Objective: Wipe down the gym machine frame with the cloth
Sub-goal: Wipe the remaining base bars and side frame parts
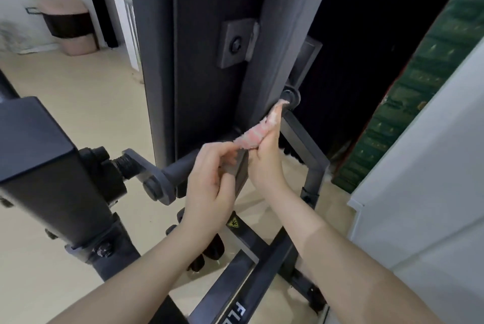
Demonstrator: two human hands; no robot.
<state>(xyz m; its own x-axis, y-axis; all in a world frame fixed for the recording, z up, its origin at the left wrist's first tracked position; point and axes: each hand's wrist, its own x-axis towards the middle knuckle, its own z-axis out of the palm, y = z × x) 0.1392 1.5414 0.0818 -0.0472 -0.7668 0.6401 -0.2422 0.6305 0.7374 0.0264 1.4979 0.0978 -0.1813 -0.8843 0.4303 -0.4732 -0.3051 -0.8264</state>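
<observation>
Head view, both hands (235,166) pinching pink cloth (258,131) beside frame upright (272,61) edge

We are holding a pink cloth (258,132) between both hands in front of the dark machine frame (207,61). Our right hand (264,164) is gripping its lower end, our left hand (212,174) is pinching beside it, and its tip seems to be touching a round knob (290,97).
</observation>
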